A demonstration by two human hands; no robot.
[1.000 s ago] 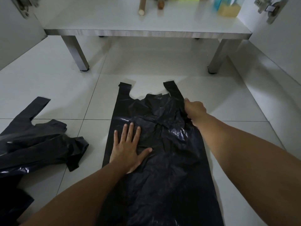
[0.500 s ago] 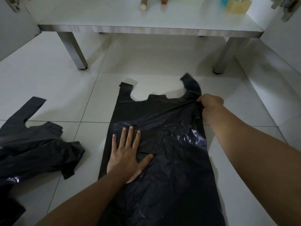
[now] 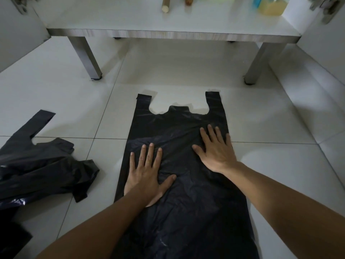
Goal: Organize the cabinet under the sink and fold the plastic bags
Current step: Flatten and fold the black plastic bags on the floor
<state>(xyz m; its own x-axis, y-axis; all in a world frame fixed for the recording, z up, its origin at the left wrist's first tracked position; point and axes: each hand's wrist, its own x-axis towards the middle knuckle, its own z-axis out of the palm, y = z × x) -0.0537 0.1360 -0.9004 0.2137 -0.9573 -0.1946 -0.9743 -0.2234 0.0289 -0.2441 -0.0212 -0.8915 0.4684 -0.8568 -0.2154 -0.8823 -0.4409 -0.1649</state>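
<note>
Since half a second ago the right hand point(image 3: 217, 153) has let go of the bag's far right handle and now lies flat on the black plastic bag point(image 3: 186, 202), fingers straight and spread, holding nothing. That handle point(image 3: 213, 101), then bunched and lifted, lies flat on the floor point(image 3: 74, 94), matching the left handle point(image 3: 142, 102).

Head view: the left hand point(image 3: 147, 174) presses flat on the bag in the middle of the frame, fingers straight, thumb out to the right; it is where it was. Both hands are apart, side by side, the right one a little higher in the frame and near the bag's right edge. The bag is spread lengthwise from the centre down to the bottom edge of the frame, handles pointing up toward the low white counter point(image 3: 168, 32).

At the left edge lies a crumpled heap of other black bags point(image 3: 41, 165), well apart from the spread bag, with a strip of bare tile between. The counter crosses the top of the frame on two grey legs point(image 3: 85, 58); bare floor lies between the legs and the bag's handles. On the counter stand two wooden stick ends point(image 3: 165, 5) and a yellow container point(image 3: 271, 8), cut off by the frame. A white wall panel point(image 3: 326, 58) runs down the right side, near the bag's right edge; tile shows between them.
</note>
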